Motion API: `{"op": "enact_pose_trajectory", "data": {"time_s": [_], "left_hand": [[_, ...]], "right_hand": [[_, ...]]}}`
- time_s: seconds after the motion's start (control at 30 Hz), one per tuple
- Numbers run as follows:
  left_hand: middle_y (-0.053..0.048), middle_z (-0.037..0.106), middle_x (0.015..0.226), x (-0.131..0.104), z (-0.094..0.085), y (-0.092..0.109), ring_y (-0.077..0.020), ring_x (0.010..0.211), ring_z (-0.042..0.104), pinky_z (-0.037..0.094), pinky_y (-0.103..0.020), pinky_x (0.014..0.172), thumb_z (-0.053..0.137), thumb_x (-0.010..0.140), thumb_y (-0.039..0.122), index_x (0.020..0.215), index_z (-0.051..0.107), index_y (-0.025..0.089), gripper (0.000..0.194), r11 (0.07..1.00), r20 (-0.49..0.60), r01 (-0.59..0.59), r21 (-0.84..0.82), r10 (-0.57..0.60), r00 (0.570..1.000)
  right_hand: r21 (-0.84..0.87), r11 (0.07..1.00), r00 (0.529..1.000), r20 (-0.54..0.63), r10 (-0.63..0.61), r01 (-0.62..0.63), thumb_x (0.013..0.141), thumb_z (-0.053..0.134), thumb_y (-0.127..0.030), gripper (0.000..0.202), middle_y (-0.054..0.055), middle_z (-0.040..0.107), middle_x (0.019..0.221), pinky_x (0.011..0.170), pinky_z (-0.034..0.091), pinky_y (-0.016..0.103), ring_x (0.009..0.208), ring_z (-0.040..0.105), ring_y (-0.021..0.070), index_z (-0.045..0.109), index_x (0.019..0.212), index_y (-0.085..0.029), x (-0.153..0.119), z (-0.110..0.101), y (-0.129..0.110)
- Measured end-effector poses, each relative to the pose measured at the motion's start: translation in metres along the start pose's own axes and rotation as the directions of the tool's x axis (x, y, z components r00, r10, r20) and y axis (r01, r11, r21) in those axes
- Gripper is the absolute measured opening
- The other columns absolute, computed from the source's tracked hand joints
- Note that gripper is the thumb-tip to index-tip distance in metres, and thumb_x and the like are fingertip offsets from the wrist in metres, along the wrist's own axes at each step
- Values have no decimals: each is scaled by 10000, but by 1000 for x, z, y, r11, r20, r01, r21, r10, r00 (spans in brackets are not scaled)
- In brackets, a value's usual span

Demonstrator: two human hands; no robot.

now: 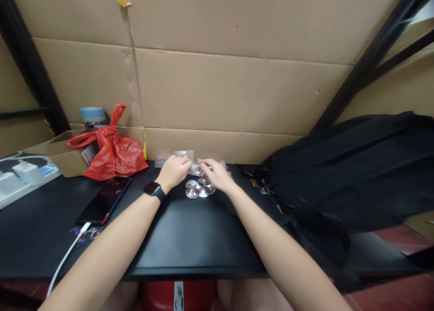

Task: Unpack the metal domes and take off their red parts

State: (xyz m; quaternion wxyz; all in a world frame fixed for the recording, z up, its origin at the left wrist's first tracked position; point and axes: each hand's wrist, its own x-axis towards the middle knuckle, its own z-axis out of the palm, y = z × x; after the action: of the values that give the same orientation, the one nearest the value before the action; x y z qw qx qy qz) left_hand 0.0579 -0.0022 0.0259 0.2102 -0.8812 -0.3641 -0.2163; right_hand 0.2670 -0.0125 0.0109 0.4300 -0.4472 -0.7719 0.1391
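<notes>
Toward the back of the desk, my left hand [175, 170] has its bent fingers closed at a clear plastic bag [195, 169]. My right hand [217, 175] is curled at the other side of the bag, thumb and forefinger drawn together on it. Shiny things show through the plastic. Just below the hands lie several round, shiny metal discs [192, 189] with small red marks, some overlapping. One more disc [204, 180] sits under the right thumb, partly hidden. Another piece of clear plastic [184, 154] lies behind my left fingers.
On the left are a phone [104, 200] on a white cable, a red plastic bag [115, 153], a cardboard box [69, 155] and a power strip [25, 180]. A black backpack [352, 171] fills the right side. Cardboard panels [217, 89] wall the back of the black desk [200, 238].
</notes>
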Motion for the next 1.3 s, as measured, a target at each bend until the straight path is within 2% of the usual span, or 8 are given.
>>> {"op": "enact_pose_trajectory", "data": {"time_s": [0.13,0.23,0.37,0.63,0.83,1.0,1.17,1.3], "left_hand": [[-99,696,1006,-15,7,-39,-268,981,629,415,-392,827,491,887,164,959,680,195,205,965,55,252,71,-256,965],[-97,697,1123,-25,19,-56,-272,1049,628,425,-394,870,484,906,244,1112,664,213,275,926,168,373,54,-376,911],[-115,632,1300,-30,33,-62,-291,1173,581,441,-424,913,443,940,364,1239,609,221,370,895,306,445,16,-428,850],[-113,442,1505,-30,39,-63,-318,1292,474,417,-478,989,445,922,363,1189,657,214,373,881,299,473,4,-453,840],[-117,501,1439,-29,31,-56,-321,1249,473,406,-473,978,500,882,308,1213,633,220,367,899,195,434,54,-436,879],[-118,574,1333,-28,29,-50,-303,1175,528,403,-456,947,513,865,277,1183,628,221,342,906,175,418,69,-423,889],[-113,604,1274,-27,28,-49,-298,1133,549,408,-445,912,515,858,264,1160,629,220,325,905,130,422,49,-425,896],[-100,613,1258,-27,29,-49,-296,1136,554,408,-444,916,523,854,261,1151,628,229,317,898,124,439,20,-438,890]], "right_hand": [[-294,953,970,244,-2,76,1002,427,-319,323,93,607,1347,1089,373,418,1276,527,245,673,1190,-227,-6,7,11],[-391,920,956,275,101,15,1010,420,-391,364,79,502,1472,1101,332,516,1366,437,301,623,1298,-299,-7,12,13],[-432,901,948,273,164,-31,1015,397,-446,380,95,456,1505,1092,321,563,1405,392,335,641,1288,-343,-6,14,13],[-431,901,928,349,128,38,1022,369,-400,376,65,556,1425,1059,365,512,1353,461,322,700,1189,-338,-4,13,11],[-450,891,971,232,52,60,987,435,-260,339,117,631,1317,1034,392,441,1222,572,281,658,1239,-217,1,10,8],[-346,937,999,14,44,-36,868,579,-169,272,115,729,1124,966,465,341,1039,669,233,707,1108,-156,6,5,16],[-146,984,978,-199,69,-99,815,549,-148,270,83,758,1042,905,517,335,910,707,209,732,1010,-179,7,-7,17],[36,997,949,-306,74,-67,772,564,-211,253,86,763,987,827,545,330,837,707,209,735,954,-167,7,-21,12]]}}
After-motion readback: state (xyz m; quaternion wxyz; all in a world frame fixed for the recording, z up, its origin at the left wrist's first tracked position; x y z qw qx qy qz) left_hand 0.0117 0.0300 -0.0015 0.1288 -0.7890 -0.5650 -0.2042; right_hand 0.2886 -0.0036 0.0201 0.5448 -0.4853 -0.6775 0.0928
